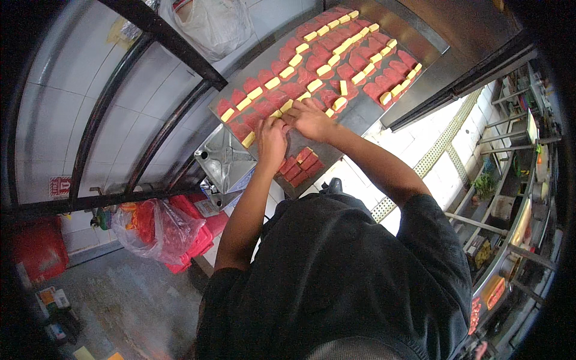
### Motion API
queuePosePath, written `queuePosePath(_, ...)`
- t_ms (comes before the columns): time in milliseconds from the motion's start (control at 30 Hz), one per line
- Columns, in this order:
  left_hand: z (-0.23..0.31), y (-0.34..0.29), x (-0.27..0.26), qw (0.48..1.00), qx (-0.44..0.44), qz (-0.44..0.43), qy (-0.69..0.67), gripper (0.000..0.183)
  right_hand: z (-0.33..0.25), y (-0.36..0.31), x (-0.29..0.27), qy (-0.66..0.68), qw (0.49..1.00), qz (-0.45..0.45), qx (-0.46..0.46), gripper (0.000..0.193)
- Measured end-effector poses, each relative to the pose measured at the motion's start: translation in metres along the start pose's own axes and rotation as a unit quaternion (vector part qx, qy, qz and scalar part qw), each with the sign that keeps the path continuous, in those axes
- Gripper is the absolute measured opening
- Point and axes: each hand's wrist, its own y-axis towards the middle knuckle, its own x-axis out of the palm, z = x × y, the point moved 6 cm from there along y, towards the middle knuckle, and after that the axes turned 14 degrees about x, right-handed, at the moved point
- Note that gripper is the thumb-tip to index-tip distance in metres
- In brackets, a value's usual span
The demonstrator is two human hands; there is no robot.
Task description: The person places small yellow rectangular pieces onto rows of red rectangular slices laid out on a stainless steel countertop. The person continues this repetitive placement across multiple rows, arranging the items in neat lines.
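Observation:
Thin slices of red meat (315, 62) lie in rows across a metal table, most with a yellow cheese-like stick (255, 93) laid at one end. My left hand (273, 138) and my right hand (309, 122) meet at the near edge of these rows. Both sets of fingers are bent and closed on a meat slice, which they mostly hide. Just below my hands, several small rolled meat pieces (301, 167) sit packed together at the table's near corner, with bits of yellow showing at some ends.
The metal table (363, 111) stands against a tiled wall. Left of it are a shiny metal tin (225, 157), dark metal bars (144, 129) and a clear plastic bag (159, 231) over red material. A white bag (210, 24) hangs above. Shelving (510, 180) runs along the right.

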Motion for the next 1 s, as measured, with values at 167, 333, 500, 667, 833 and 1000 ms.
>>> queuePosePath(167, -0.003, -0.027, -0.026, 0.994, -0.041, 0.082, -0.053, 0.020, -0.010, 0.000, -0.001, -0.007, 0.998, -0.010, -0.054, 0.022)
queuePosePath(333, -0.003, -0.079, -0.065, 0.964, -0.121, -0.072, -0.225, 0.034, -0.016, -0.002, 0.003, -0.001, 0.997, -0.075, -0.031, 0.023)
queuePosePath(500, 0.015, -0.107, -0.082, 0.965, -0.120, -0.067, -0.224, 0.053, -0.030, -0.004, -0.004, 0.035, 0.983, -0.171, -0.054, 0.022)
queuePosePath(667, 0.004, -0.113, -0.060, 0.965, -0.113, -0.038, -0.233, 0.059, -0.023, 0.003, 0.007, 0.078, 0.982, -0.170, 0.000, 0.022)
queuePosePath(833, 0.002, -0.113, -0.052, 0.965, -0.105, -0.019, -0.239, 0.051, -0.026, -0.008, 0.008, 0.147, 0.949, -0.273, 0.052, 0.028)
queuePosePath(1000, -0.002, -0.102, -0.048, 0.961, -0.086, -0.016, -0.263, 0.047, -0.019, -0.011, 0.015, 0.157, 0.942, -0.282, 0.091, 0.027)
